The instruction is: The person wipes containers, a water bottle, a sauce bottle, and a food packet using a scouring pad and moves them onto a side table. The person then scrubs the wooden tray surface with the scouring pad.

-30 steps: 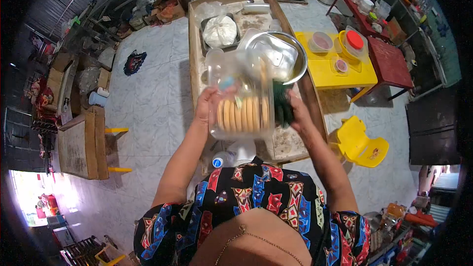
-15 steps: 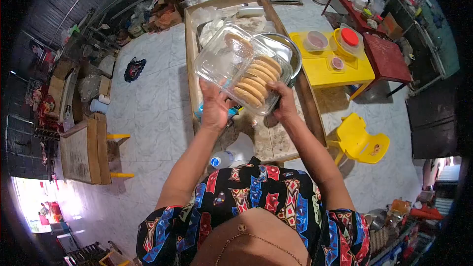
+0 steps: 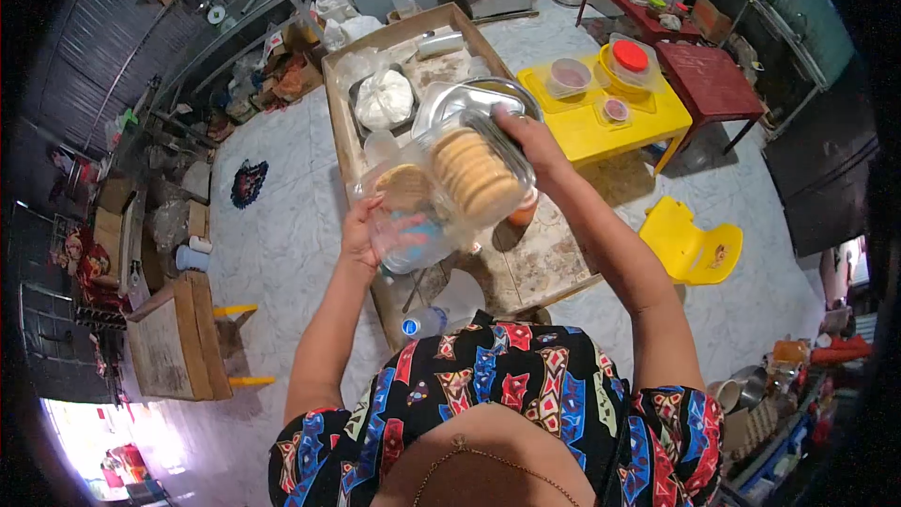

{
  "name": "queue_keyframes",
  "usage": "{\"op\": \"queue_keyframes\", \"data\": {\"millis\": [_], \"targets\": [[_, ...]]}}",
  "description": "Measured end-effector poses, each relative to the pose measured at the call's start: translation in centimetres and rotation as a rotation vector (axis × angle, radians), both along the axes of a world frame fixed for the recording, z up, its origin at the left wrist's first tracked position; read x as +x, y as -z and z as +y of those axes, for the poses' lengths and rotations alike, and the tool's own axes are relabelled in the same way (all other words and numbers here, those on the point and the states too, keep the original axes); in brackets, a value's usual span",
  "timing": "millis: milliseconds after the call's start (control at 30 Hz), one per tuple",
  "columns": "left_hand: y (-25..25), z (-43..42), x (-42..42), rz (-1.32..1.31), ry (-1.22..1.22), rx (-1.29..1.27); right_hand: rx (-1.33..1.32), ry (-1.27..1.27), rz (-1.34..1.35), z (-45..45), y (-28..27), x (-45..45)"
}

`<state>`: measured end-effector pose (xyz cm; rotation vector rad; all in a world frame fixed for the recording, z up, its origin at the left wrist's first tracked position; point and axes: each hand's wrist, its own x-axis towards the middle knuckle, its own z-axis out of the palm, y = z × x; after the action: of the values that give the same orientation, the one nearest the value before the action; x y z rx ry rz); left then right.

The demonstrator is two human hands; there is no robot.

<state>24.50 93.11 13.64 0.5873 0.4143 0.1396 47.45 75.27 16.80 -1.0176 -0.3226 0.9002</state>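
Note:
Both my hands hold a hinged clear plastic clamshell container (image 3: 511, 190) above the table. A row of round golden-brown cookies (image 3: 469, 174) fills its right half. My right hand (image 3: 533, 143) grips the far right edge of that half. My left hand (image 3: 361, 237) holds the left edge of the lid half (image 3: 404, 246), fingers showing through the plastic. Another round cookie (image 3: 404, 188) shows at the lid half; whether it lies inside or behind it I cannot tell. Just beyond are a shiny metal tray (image 3: 450, 105) and a tied white plastic bag (image 3: 385, 101). Motion blurs the container.
The wooden table (image 3: 558, 258) has raised edges. A bottle with a blue cap (image 3: 422, 324) lies near my body. To the right stand a yellow table (image 3: 648, 131) with tubs, a yellow chair (image 3: 690, 244) and a dark red table (image 3: 710, 84).
The container has come lower and turned clockwise, with my right hand now at its far right edge. My left hand has moved left and down. The camera view has shifted, uncovering the white bag.

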Motion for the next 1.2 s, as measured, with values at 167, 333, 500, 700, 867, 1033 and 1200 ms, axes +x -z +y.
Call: {"op": "queue_keyframes", "data": {"millis": [167, 333, 500, 700, 867, 1033, 1200], "targets": [[-0.3, -2.1, 1.4, -0.069, -0.056, -0.17, 0.164, 0.361, -0.051, -0.3, -1.2, -3.1], [-2.5, -4.9, 3.1, -0.105, -0.176, -0.177, -0.139, 0.825, -1.06, 0.2, -0.5, -7.0], [-3.7, -5.1, 4.2, -0.197, -0.252, -0.088, 0.124, 0.647, -1.399, -0.5, 1.7, -11.8], [-2.6, -4.7, 3.7, -0.207, -0.219, 0.001, 0.292, 0.552, -1.684, -1.7, 2.3, -10.0], [-5.0, -7.6, 3.5, -0.204, -0.094, -0.158, 0.065, 0.737, -1.398, -2.3, -2.9, -3.2], [-5.0, -7.4, 2.9, -0.089, 0.002, -0.087, 0.18, 0.24, -0.394, -1.7, -2.5, 3.8], [-6.2, -9.0, 3.6, -0.205, 0.169, -0.189, 0.336, -0.001, -0.168, -1.3, 2.0, 3.8]]}}
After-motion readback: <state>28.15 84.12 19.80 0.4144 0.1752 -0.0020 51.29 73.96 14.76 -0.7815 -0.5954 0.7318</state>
